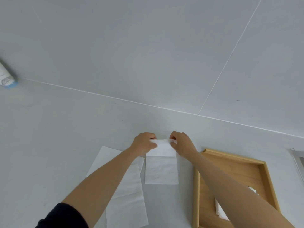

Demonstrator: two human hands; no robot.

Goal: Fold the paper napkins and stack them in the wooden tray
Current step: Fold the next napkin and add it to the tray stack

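A white paper napkin (161, 170) lies on the white surface in front of me. Its far edge is lifted and curled back toward me. My left hand (144, 143) pinches the left far corner and my right hand (180, 142) pinches the right far corner. To the left, partly under my left forearm, lie more flat white napkins (126, 195). At the right stands the wooden tray (195, 195), with a folded white napkin (219, 209) inside it, mostly hidden by my right forearm.
A white and blue wrapped pack (7, 78) lies at the far left edge. A metallic object (298, 159) shows at the right edge. Thin seams cross the white surface beyond my hands.
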